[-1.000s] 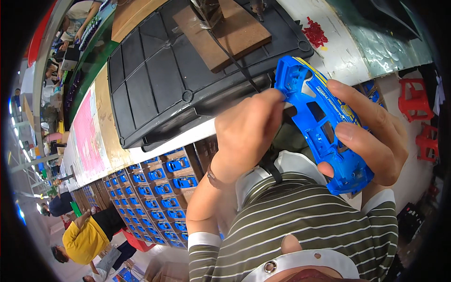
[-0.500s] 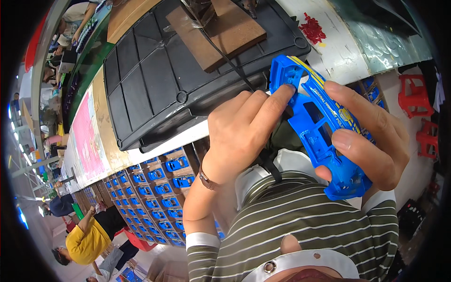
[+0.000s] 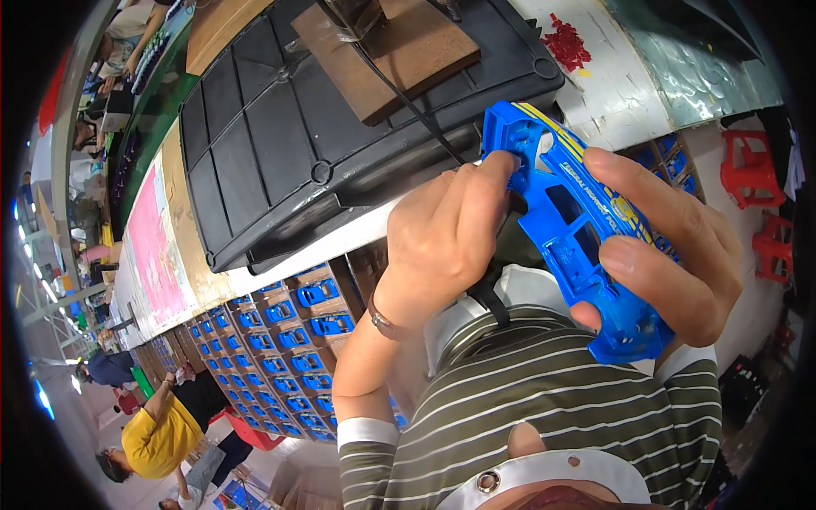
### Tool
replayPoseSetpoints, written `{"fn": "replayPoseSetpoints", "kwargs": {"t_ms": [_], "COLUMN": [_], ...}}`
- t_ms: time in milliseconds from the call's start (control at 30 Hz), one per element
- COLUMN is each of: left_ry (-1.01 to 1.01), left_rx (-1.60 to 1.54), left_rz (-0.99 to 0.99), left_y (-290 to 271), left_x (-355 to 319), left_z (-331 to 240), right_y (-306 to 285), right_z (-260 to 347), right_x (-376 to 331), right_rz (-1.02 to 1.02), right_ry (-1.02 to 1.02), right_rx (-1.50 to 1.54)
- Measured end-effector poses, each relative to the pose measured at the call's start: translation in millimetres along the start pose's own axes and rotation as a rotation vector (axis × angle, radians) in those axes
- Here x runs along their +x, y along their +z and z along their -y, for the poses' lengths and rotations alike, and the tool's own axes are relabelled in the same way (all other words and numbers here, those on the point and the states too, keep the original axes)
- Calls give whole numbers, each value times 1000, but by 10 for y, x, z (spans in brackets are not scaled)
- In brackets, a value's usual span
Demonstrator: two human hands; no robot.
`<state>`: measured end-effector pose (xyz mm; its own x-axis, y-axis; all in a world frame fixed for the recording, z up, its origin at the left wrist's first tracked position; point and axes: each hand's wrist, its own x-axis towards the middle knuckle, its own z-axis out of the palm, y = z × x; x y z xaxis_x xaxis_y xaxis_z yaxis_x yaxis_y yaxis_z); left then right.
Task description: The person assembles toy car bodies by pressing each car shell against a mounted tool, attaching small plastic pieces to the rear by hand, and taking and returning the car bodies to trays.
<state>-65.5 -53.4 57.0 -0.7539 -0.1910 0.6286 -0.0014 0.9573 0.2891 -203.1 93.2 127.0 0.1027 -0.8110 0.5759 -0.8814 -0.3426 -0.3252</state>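
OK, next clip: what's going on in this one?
A person in a striped shirt holds a blue toy car body upside down in front of the chest. The right hand grips it along its side, while the left hand presses fingertips into its front end. A black plastic tray with a brown board sits on the bench beyond, and boxes of more blue cars are stacked below.

Hidden and cut-off parts around the blue toy car body

The left hand [image 3: 450,238] covers the near side of the blue toy car body [image 3: 578,246], and its fingertips disappear behind the shell's front end. The right hand [image 3: 671,255] hides the shell's far flank; its palm is out of sight. The yellow lettering on the shell is partly masked by the fingers. The brown board [image 3: 399,51] is cut off by the top edge. The crates of blue shells [image 3: 289,340] blur toward the rim.
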Motion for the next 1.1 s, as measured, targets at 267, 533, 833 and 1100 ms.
{"fn": "replayPoseSetpoints", "kwargs": {"t_ms": [267, 533, 833, 1100], "left_ry": [-639, -910, -1015, -1076], "left_rx": [-1001, -1382, -1480, -1222], "left_rz": [-240, -132, -98, -490], "left_y": [22, -61, -165, -282], "left_x": [-107, -47, -219, -672], "left_z": [-114, -62, -98, -177], "right_y": [-85, -174, 3, 503], "right_z": [-17, 80, 147, 377], "right_x": [14, 100, 79, 41], "right_rz": [101, 236, 232, 143], "right_ry": [17, 107, 37, 62], "right_rx": [3, 26, 76, 217]}}
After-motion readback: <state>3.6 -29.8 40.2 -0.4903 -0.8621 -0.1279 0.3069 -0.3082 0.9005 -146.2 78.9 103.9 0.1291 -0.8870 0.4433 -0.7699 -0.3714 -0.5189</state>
